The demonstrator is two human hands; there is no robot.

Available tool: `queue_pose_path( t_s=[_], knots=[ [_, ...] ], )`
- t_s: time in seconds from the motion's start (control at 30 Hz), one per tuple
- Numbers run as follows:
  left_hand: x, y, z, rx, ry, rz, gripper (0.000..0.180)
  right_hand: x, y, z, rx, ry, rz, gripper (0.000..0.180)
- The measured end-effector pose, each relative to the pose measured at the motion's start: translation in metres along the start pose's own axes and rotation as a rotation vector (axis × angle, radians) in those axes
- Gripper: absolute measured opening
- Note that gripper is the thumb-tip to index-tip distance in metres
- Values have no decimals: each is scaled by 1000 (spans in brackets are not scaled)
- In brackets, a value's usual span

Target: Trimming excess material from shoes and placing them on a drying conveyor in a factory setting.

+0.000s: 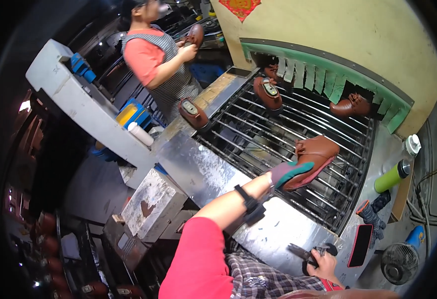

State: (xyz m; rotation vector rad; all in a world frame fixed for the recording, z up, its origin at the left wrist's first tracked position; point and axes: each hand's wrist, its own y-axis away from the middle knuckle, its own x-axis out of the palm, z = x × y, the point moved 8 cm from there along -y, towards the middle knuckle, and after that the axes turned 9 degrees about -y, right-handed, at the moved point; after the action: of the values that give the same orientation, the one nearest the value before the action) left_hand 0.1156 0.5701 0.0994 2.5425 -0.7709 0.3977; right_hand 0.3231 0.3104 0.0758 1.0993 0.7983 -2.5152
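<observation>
Left hand (286,173): gloved, gripping brown shoe (321,151) on or just above metal rollers (345,175) | right hand (324,264): curled round dark tool (304,253) by desk (271,226) | risk: slack grip could drop shoe, rollers scuffing its leather

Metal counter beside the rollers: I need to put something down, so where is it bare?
One bare patch lies between the shoe near its far end and the left forearm; another, between that forearm and the tool in the right hand. The right side is crowded: phone, gloves, green bottle.
</observation>
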Motion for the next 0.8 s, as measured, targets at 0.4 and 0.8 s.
queue_pose_path(
  t_s=[0.4, 0.8],
  knots=[
    [16, 306, 115, 201, 505, -383, 61, -11, -26, 16, 165, -65, 106, 54],
    [70, 400, 219, 334, 1004, -427, 74, 50, -78, 195, -398, -217, 458, 58]
  ],
)
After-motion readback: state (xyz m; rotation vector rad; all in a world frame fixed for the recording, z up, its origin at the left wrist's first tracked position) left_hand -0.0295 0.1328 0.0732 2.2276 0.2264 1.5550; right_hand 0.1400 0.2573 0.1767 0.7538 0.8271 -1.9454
